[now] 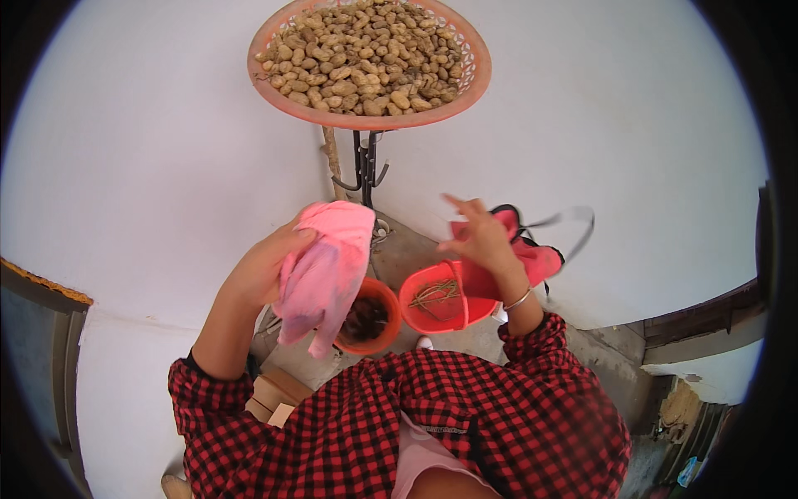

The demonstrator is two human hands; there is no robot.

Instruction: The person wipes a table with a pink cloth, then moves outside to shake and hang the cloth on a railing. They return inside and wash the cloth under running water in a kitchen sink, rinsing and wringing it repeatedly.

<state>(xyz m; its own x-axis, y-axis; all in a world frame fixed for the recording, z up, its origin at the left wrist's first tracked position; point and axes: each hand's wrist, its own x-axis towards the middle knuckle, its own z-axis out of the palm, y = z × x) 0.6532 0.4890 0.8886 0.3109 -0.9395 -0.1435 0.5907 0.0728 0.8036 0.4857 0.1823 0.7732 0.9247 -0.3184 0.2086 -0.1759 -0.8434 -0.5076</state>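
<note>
My left hand (269, 259) grips a pink cloth glove (330, 249), its finger ends hanging down and grey stains on it. My right hand (480, 234) is raised with thumb and fingers spread, a little blurred. Just behind it is a red cloth item with black trim and straps (537, 262); whether it hangs from that arm I cannot tell. Below the hands, a red plastic basket (411, 315) with a handle contains some dry stalks (434, 296). Beside it stands an orange bucket (394, 330) with dark contents, partly hidden by the glove.
An orange plastic colander-like basket (268, 93) full of peanuts in the shell (368, 59) sits high against the white wall (156, 156). Under it are a black metal stand with hooks (368, 165) and a wooden pole (332, 156). Cardboard boxes (274, 393) lie at lower left.
</note>
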